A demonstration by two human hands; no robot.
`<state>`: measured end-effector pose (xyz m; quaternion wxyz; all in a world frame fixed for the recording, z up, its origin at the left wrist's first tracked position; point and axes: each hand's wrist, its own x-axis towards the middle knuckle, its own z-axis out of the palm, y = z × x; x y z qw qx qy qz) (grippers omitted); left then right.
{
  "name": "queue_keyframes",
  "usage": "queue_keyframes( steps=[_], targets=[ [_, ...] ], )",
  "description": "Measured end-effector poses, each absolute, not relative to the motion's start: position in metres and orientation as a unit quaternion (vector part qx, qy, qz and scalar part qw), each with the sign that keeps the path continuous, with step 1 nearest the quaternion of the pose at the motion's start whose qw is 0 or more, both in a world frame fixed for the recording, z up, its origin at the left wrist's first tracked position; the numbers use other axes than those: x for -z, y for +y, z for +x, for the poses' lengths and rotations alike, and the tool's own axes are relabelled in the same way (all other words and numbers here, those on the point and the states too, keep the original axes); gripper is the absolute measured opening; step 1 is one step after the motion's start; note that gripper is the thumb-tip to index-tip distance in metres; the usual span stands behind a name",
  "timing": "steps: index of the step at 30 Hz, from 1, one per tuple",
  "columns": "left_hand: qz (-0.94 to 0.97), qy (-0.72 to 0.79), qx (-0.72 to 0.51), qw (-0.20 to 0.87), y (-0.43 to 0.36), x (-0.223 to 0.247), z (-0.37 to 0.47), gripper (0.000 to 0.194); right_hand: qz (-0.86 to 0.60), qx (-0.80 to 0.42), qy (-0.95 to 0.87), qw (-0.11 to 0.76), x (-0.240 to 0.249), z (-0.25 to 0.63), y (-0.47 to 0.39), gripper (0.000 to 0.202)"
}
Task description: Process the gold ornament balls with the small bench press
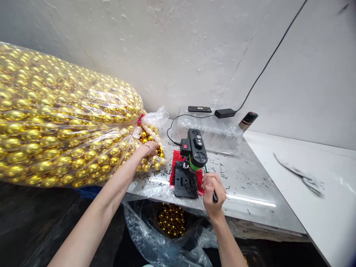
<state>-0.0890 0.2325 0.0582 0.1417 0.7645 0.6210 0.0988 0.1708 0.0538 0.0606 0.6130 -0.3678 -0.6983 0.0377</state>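
Wall and table: A pale wall is seen at the back, with a metal table in front.
Gold balls: Many are packed in a big clear bag on the left; some are shown at a gap by the red tie.
Left hand: It is put in at the gap, among the balls. The fingertips are hidden, so whether a ball is grasped cannot be told.
Black machine: It is stood on a red mat, near the left hand.
Right hand: Its fingers are wrapped tight around the machine's handle.
Step now: It seems a ball is being picked while the handle is held.
Next move: A soft pinch seems to be called for, as smooth balls could be dropped.
Low bag: More balls are held in an open clear bag below the table edge.
Table back: A clear tray, a phone and a black box are left there.
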Motion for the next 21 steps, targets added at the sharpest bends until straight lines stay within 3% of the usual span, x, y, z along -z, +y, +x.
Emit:
queue_keyframes(
  steps=[5,10,14,18,21],
  targets=[
    [0.724,0.625,-0.177,0.233,0.211,-0.078,-0.099,0.038,-0.358,-0.027,-0.706,0.611,-0.06,0.171,0.055,0.025],
    [0.503,0.47,-0.463,0.558,0.149,-0.086,-0.1,0.051,-0.369,-0.035,-0.693,0.619,-0.06,0.17,0.054,0.026],
    [0.34,0.421,-0.488,0.685,0.102,-0.068,-0.076,0.042,-0.367,-0.037,-0.693,0.62,-0.06,0.17,0.054,0.026],
    [0.225,0.43,-0.493,0.722,0.078,-0.041,-0.04,0.026,-0.375,-0.032,-0.694,0.614,-0.06,0.169,0.052,0.026],
    [0.169,0.423,-0.49,0.743,0.072,-0.028,-0.02,0.027,-0.379,-0.032,-0.696,0.609,-0.062,0.169,0.051,0.026]
  ],
)
